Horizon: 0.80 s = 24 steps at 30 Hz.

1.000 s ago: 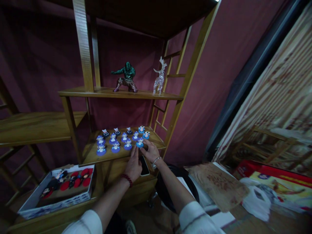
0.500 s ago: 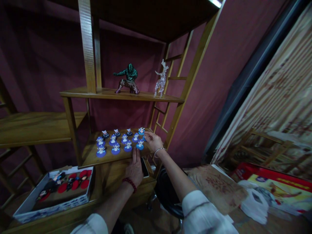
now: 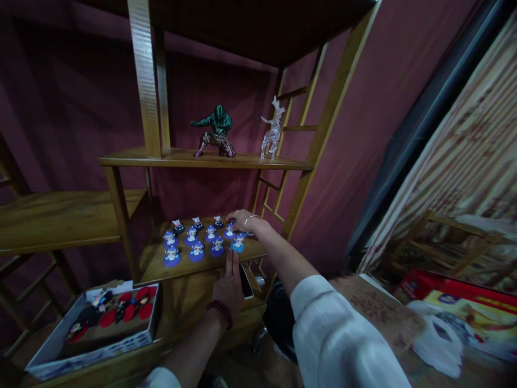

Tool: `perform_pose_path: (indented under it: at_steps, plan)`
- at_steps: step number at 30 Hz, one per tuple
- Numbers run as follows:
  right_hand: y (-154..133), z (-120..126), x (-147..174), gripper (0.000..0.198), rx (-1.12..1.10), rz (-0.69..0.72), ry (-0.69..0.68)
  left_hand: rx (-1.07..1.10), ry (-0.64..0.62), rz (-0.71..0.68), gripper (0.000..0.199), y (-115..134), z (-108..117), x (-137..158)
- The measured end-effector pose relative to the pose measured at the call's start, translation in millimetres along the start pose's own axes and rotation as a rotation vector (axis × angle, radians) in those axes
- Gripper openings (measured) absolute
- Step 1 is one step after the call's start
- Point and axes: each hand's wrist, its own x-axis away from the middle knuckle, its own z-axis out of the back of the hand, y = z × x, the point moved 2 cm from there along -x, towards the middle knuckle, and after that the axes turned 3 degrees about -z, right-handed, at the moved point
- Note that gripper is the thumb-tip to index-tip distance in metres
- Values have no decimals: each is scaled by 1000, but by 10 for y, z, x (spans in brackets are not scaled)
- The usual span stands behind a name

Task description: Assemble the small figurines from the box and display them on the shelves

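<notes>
Several small figurines stand in rows on the lower shelf (image 3: 155, 264). My right hand (image 3: 241, 220) reaches over the back right corner, fingers curled around a figurine there that the hand hides. Just below it is a purple-based figurine (image 3: 229, 231), partly behind the fingers. My left hand (image 3: 229, 283) is at the shelf's front edge, fingers stretched out together and holding nothing. Their tips are close to a blue-based figurine (image 3: 237, 243) at the front right; I cannot tell whether they touch it. Dark-based figurines (image 3: 196, 223) line the back row.
On the upper shelf (image 3: 169, 160) stand a green-and-bronze crouching figure (image 3: 217, 129) and a clear deer (image 3: 272, 132). Lower left, an open box (image 3: 137, 338) holds red-based figurines. A phone (image 3: 246, 283) lies below the shelf, beside my left hand. A black stool (image 3: 280, 315) stands lower right.
My right hand has moved back and left, from the right end of the rows onto the back right figurine, now covered. My left hand stays by the front edge. The view has shifted slightly.
</notes>
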Motion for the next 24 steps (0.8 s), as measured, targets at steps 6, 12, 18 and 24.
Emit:
perform_pose_path:
  at_steps: [6,12,18,24]
  plan:
    - [-166,50,26,48,132,-1,-133,-6,7,10,87,-5,10,-15]
    - [-247,32,47,40,196,-42,-134,41,28,-17,92,-13,31,-4]
    - [-222,-63,-28,32,180,-34,-89,83,64,-20,92,-29,-37,-9]
    - [-210,-74,-46,29,153,-34,-66,78,67,-9,96,-28,-34,-12]
